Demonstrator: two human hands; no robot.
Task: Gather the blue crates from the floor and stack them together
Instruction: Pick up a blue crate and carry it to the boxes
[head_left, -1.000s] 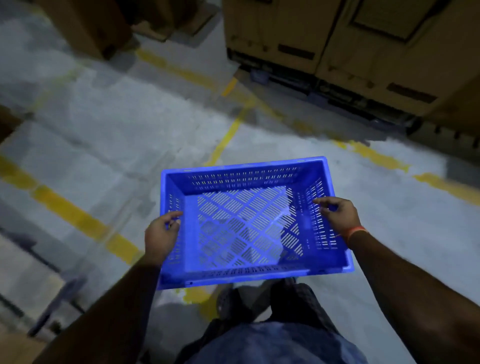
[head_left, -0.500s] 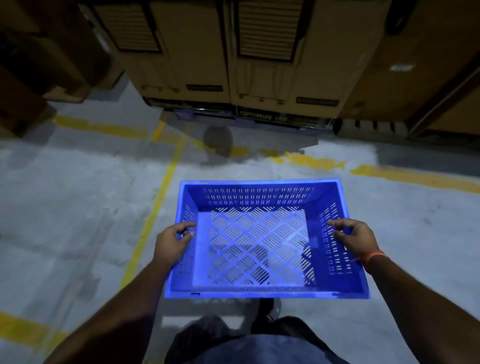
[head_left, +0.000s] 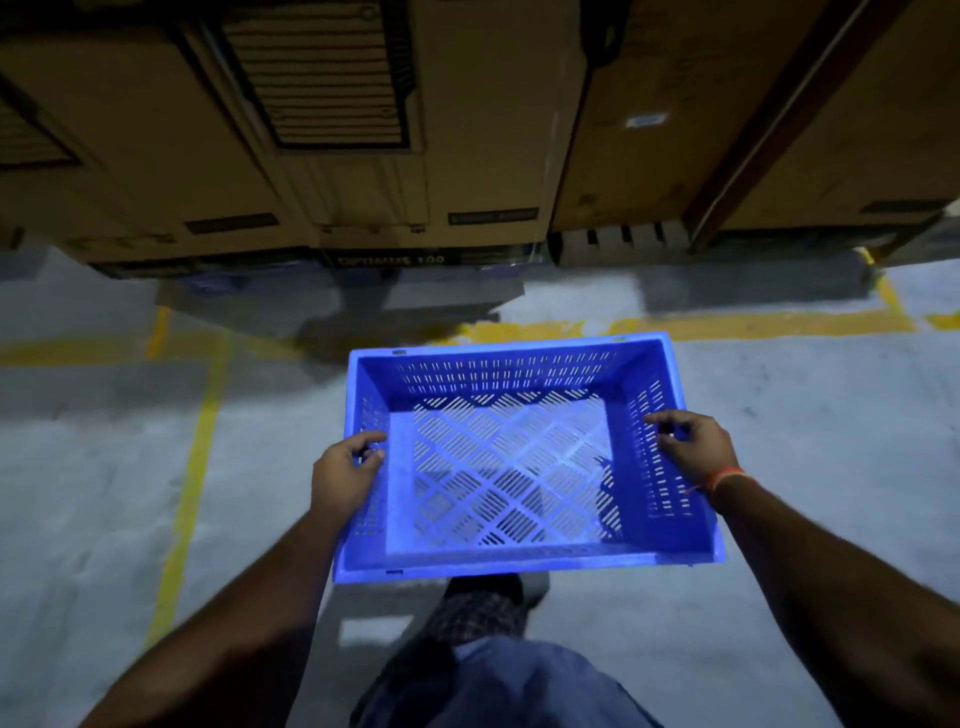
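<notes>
Far side: row of big cardboard boxes (head_left: 483, 130) fills the top of the view, tops cut off by the frame edge. Dim light; print on the dark strip at their base is mostly unreadable. What they stand on is lost in shadow.

Concrete floor (head_left: 104, 467) grey, with yellow lines (head_left: 189, 483): one runs near-to-far on the left, another runs left-right just past the crate, partly hidden by its far rim.

Blue crate (head_left: 511, 558) is centre frame, held off the floor, open side up, empty. Slotted walls and lattice bottom; floor shows through the slots. Underside not visible.

Left hand (head_left: 345, 475) clamps the crate's left wall, thumb inside, fingers wrapped outside and out of sight. Right hand (head_left: 693, 449) grips the right wall the same way; fingers curl over the rim, tips hidden behind the wall. Orange band (head_left: 727, 479) on the right wrist.

Near edge: person's legs (head_left: 498, 670) and one shoe, partly covered by the crate, cut off at the bottom.
</notes>
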